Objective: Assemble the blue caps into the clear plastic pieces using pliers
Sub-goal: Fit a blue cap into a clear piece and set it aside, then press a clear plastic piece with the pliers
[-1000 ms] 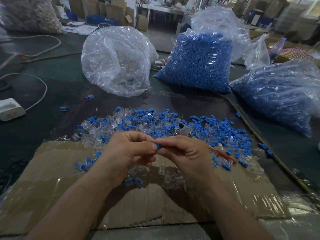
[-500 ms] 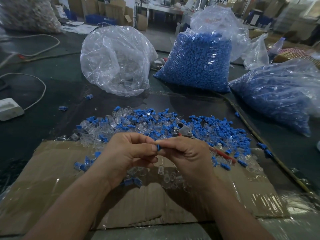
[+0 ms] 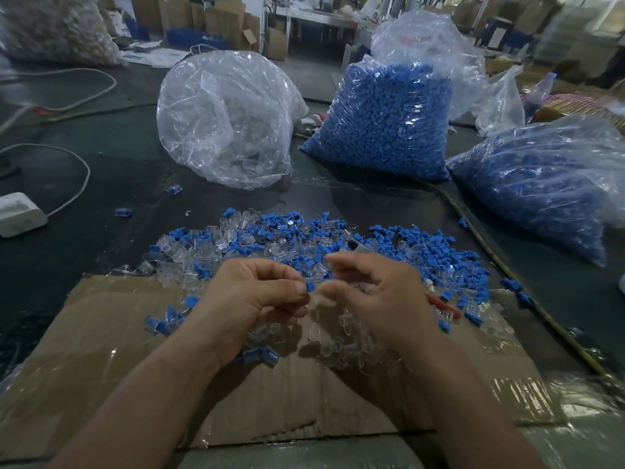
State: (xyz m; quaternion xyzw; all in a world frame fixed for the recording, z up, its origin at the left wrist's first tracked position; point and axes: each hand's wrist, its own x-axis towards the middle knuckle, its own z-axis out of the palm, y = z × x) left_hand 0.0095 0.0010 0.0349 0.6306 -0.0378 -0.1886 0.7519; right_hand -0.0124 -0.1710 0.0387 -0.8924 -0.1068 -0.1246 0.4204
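Observation:
My left hand [image 3: 252, 292] pinches a small blue cap [image 3: 310, 286] between thumb and forefinger. My right hand [image 3: 375, 292] is just to its right, fingers curled, with a clear plastic piece [image 3: 319, 301] at its thumb and fingertips. The two hands are a small gap apart above a cardboard sheet [image 3: 101, 350]. Behind them lies a heap of loose blue caps and clear pieces [image 3: 287, 238]. The pliers [image 3: 439, 302] lie in the heap behind my right hand, red handle showing, metal jaws [image 3: 355, 246] poking out above the fingers.
A bag of clear pieces [image 3: 226, 120] and two bags of blue caps [image 3: 382, 120] [image 3: 541, 184] stand behind the heap. A white power strip [image 3: 18, 213] with its cord lies at the left. A cord [image 3: 527, 292] runs along the right of the cardboard.
My hands were joined at the fingertips on the blue cap; now they have drawn slightly apart, the left keeping the cap, the right hand's fingers loosened.

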